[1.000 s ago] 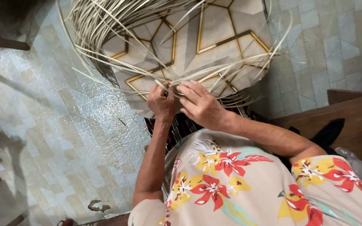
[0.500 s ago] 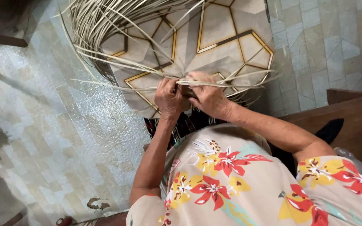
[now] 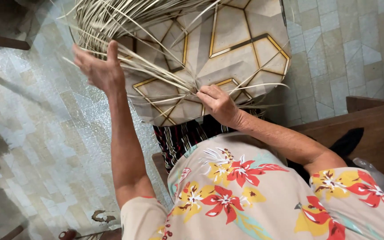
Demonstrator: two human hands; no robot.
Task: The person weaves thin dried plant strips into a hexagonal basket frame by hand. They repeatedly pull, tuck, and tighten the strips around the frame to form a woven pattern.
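You wear a short-sleeved, beige cloth shirt [image 3: 263,200] printed with large red and yellow flowers, white petals and pale green-blue leaves. Its sleeves end high on your upper arms, so both forearms are bare. Below the shirt's hem shows a dark garment with thin red and pale stripes [image 3: 181,138]. Your bare left hand [image 3: 98,69] and bare right hand [image 3: 216,104] carry no rings, watch or gloves.

Soft daylight, floor glare, sharp focus

Tiled floor [image 3: 36,133] (wooden bench [image 3: 370,129] alongside)
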